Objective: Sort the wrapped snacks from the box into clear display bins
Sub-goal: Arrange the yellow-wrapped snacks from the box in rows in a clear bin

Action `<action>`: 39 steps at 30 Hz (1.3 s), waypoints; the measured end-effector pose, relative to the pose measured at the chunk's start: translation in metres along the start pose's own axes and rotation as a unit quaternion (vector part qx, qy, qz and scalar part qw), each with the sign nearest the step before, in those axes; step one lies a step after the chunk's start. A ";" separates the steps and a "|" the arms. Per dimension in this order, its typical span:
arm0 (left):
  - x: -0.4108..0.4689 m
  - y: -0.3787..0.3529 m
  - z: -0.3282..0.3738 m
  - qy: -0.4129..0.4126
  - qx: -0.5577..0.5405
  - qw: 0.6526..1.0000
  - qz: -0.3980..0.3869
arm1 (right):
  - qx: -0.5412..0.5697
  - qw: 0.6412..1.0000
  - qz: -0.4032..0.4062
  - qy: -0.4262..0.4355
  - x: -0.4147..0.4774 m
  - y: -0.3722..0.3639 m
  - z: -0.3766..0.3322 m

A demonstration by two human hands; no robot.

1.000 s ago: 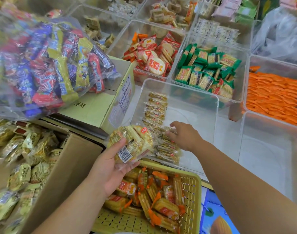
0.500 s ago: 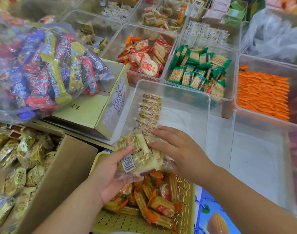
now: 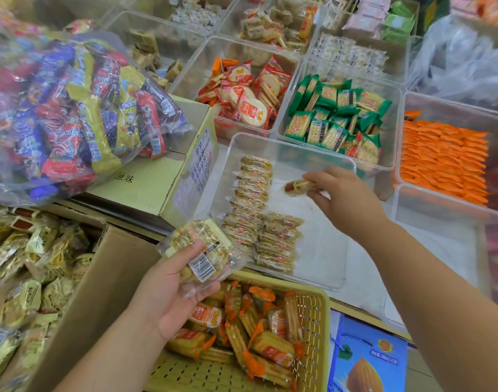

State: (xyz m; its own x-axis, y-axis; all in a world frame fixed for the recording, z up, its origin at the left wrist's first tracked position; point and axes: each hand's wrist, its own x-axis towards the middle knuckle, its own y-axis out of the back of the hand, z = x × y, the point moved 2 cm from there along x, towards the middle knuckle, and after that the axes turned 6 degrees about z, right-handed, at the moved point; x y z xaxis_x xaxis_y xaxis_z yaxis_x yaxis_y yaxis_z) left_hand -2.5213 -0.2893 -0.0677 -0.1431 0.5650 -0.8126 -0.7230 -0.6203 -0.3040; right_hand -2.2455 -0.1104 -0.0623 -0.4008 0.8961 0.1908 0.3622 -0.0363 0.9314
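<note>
Pinching one wrapped snack [image 3: 298, 187] above the clear bin [image 3: 321, 278], the right hand [image 3: 347, 199] risks toppling the standing rows [image 3: 252, 205]. The left hand [image 3: 171, 287] grips a loose stack [image 3: 202, 247] whose slippery wrappers could slide free.

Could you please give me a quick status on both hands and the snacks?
Left hand holds a stack of packs. Right hand pinches one pack over the clear bin, two rows already inside. Nothing in the way.

Clear bin [image 3: 315, 250]: top open. Bare floor from centre to 3 o'clock wall gives passage. Snack rows [image 3: 253, 199] occupy the 9 o'clock side. Carton [image 3: 146, 182] stands just beside at 9 o'clock, yellow basket [image 3: 313, 329] at 6 o'clock.
</note>
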 end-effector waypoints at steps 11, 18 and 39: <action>-0.009 -0.001 0.001 -0.010 -0.006 1.000 -0.019 | -0.020 0.953 -0.277 -0.121 0.021 -0.101 -0.005; -0.008 -0.001 0.001 -0.013 -0.026 0.996 -0.083 | 0.028 0.935 -0.315 -0.161 0.007 -0.112 -0.007; -0.037 -0.045 0.010 -0.527 0.559 0.640 -0.020 | 0.649 0.702 -0.111 -0.270 -0.093 0.004 -0.101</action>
State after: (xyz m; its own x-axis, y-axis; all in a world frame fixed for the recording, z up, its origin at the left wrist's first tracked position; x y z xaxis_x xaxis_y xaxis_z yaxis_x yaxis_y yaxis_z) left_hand -2.4903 -0.2770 -0.0194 -0.0595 0.9869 0.1498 -0.6887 -0.1493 0.7095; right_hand -2.2920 -0.2385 -0.0446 -0.3190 0.8654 -0.3864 0.9435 0.2515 -0.2159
